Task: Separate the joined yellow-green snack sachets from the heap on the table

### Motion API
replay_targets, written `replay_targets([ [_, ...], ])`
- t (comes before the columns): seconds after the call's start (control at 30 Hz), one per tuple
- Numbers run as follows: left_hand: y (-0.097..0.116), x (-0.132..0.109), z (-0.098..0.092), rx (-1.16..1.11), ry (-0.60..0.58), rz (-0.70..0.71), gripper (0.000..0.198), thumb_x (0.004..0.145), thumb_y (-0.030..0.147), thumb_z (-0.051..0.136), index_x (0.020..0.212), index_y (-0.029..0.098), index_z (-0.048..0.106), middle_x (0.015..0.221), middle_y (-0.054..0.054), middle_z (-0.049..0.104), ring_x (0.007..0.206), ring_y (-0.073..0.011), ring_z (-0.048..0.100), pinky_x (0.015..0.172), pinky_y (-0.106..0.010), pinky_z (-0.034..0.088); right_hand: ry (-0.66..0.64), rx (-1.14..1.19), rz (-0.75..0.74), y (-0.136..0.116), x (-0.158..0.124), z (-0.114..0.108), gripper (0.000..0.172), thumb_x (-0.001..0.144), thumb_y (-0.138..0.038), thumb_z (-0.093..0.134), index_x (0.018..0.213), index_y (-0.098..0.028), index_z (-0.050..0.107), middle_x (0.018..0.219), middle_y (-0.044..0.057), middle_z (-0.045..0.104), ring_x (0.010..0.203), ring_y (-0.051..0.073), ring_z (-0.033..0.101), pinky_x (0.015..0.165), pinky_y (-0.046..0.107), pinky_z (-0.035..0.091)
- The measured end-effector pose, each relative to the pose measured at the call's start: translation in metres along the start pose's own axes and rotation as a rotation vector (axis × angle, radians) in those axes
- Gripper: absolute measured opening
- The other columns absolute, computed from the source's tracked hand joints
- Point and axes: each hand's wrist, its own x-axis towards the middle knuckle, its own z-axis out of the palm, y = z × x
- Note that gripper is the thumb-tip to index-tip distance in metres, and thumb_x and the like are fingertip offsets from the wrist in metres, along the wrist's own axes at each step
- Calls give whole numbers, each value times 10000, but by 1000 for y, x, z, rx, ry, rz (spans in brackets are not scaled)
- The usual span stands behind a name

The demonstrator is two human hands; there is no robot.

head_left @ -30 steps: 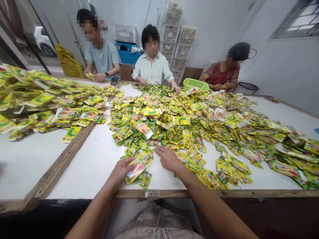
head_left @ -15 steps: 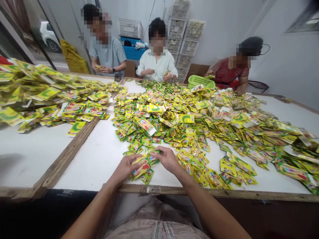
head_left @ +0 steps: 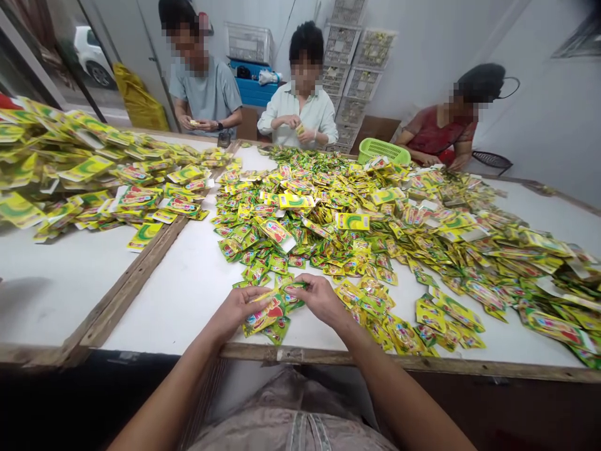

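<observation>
Head view: over the near side of the white counter [head_left: 188,294], the left hand [head_left: 238,310] pinches a yellow carton [head_left: 264,315]; the right hand's [head_left: 323,302] grip is closed on a green sachet [head_left: 293,303] at its upper end, insertion unclear. Many loose sachets [head_left: 370,243] lie heaped beyond; piled cartons [head_left: 89,168] fill the left.

From where I stand, one head-worn camera looks out above the near edge of the white table [head_left: 188,275], facing forward and down. Near field: left hand [head_left: 239,310] and right hand [head_left: 323,302], lower centre. Far field: wall [head_left: 432,56], upper frame. Wearer's clothing [head_left: 277,423]: bottom centre.
</observation>
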Motion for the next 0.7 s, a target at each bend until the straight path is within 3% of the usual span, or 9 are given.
replay_targets([
  [0.1,-3,1,0,-38,6,-29,426,641,376,728,1007,168,666,862,-38,731,721,-185,648,685,-281,486,40,-337,-123,-5,-1,-1,104,721,-265,615,740,-199,693,693,5,604,631,141,506,591,253,364],
  [0.2,-5,2,1,-53,-23,-33,397,648,370,726,990,173,677,848,-33,732,721,-177,649,683,-267,486,58,-427,-190,-7,-3,4,118,736,-207,581,750,-210,698,682,11,599,610,138,496,586,251,358],
  [0.33,-6,2,7,-31,-5,-15,362,642,350,737,946,158,690,800,-26,731,685,-155,641,655,-239,477,56,-321,-213,-6,-6,15,137,700,-132,566,698,-206,681,686,10,618,650,146,531,634,260,387],
  [0.53,-4,4,11,-130,115,-15,414,584,370,768,925,147,691,763,-41,732,648,-178,647,620,-271,494,51,90,7,-2,-15,15,231,703,-304,630,909,-203,608,737,-6,611,689,146,566,643,259,442],
  [0.7,-5,4,10,-96,181,23,397,563,378,778,884,158,698,759,-33,732,650,-173,644,630,-267,486,79,-65,10,-12,-21,12,147,739,-347,595,759,-201,607,632,-10,597,619,141,552,590,252,427],
])
